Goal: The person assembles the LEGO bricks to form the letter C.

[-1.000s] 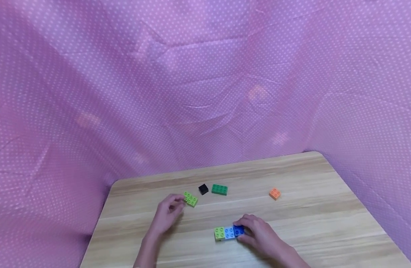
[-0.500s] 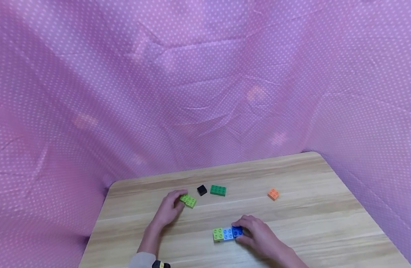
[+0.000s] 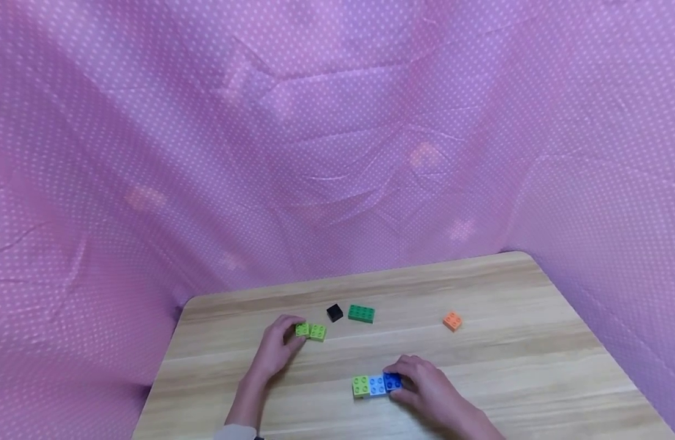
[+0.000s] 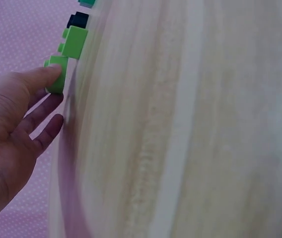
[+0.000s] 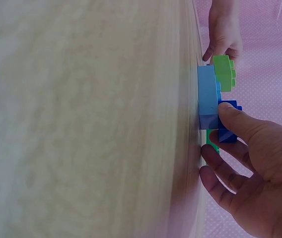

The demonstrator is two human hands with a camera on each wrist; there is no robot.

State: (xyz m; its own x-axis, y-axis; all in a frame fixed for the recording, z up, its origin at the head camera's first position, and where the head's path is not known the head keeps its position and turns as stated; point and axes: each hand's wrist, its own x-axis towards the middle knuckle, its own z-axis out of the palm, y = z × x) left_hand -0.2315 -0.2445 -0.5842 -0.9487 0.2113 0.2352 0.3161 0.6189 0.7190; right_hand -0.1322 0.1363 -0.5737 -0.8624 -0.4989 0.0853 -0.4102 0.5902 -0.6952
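Pinched at its near end between thumb and fingertips of the left hand, a light green brick lies flat on the wooden table; the left wrist view shows the thumb tip on one side of that brick and the other fingers loosely bent just below it. Over on the other side, the right hand curls its thumb and fingers round the dark blue end of a short row of joined bricks. That row counts three colours from above: one lime green piece at the left, one light blue in the middle, one dark blue at the right, under the fingers. In the right wrist view the row shows the light blue brick lying on the table with the green and dark blue pieces sitting on top of it, the thumb pressed against the dark blue one.

Three more single bricks lie loose farther back: one black brick, one dark green brick just beside it, and one orange brick well apart to the right. Behind and around the table hangs one pink dotted cloth.
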